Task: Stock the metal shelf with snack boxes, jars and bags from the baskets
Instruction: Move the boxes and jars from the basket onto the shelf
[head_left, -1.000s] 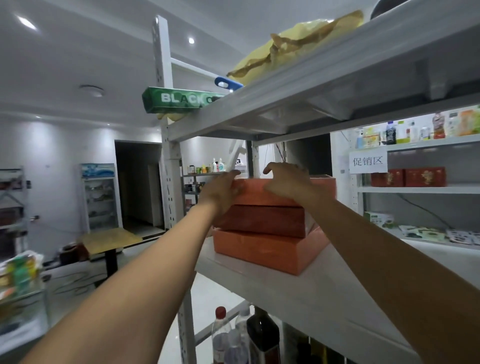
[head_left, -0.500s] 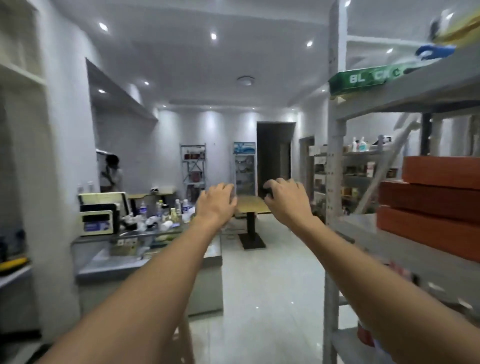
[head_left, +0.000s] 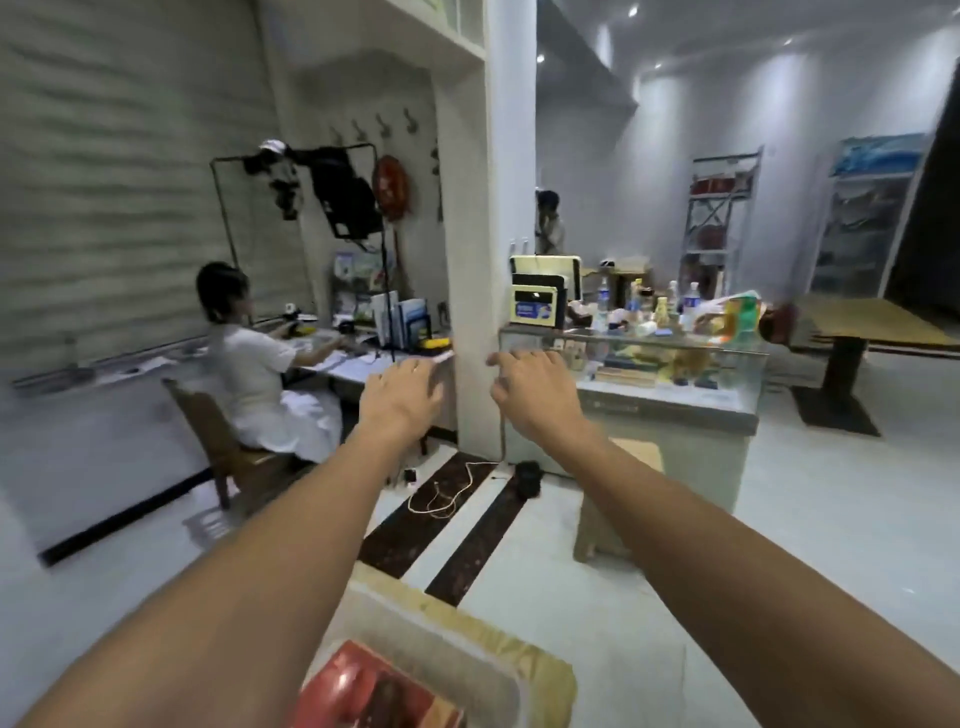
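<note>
Red and glossy, though blurred, a flat snack pack (head_left: 363, 686) lies in a pale translucent plastic basket (head_left: 441, 629) at the very bottom edge of our view. The basket sits on a tan surface (head_left: 540, 670), and we cannot tell whether that is card or a board.

Our left hand (head_left: 400, 395) and right hand (head_left: 535, 389) are both stretched out ahead at chest height, near each other but not touching. They are either side of a white square pillar (head_left: 478, 260) in the background. Both are empty, with the fingers loose and slightly spread.

The basket is not in front of the hands. It lies low and close to our body, beneath the gap between the two forearms. It sits nearer the left forearm, whose inner edge overlaps the basket's left rim, while the right forearm passes well apart from it. The far rim slants from near left to further right, but the frame cuts off the rest, so we cannot tell its long axis.

We judge that the hands must come down and back towards us, and that the left has the shorter way. The metal shelf is out of view.
</note>
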